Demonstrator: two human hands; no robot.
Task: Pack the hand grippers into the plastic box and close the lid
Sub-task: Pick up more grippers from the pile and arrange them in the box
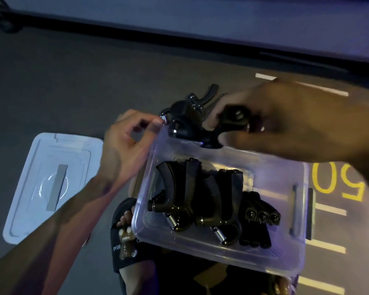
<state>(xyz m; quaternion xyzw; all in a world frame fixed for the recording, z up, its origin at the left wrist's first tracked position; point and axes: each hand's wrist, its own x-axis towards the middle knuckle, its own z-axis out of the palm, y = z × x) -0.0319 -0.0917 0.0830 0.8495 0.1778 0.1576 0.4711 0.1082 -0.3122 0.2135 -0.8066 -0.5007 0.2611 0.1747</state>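
my right hand (285, 122) pinches a rigid, springy black hand gripper (202, 133) by its handle at twelve o'clock over the clear plastic box (298, 211); left hand (126, 145) half-curled, empty.

The dark floor (73, 86) carries the lid (51, 186), lying flat just left of the clear box (222, 256). Loose black hand grippers (192, 107) lie beyond the box's far rim; yellow painted numerals (337, 179) and white lines (322, 209) mark its right.
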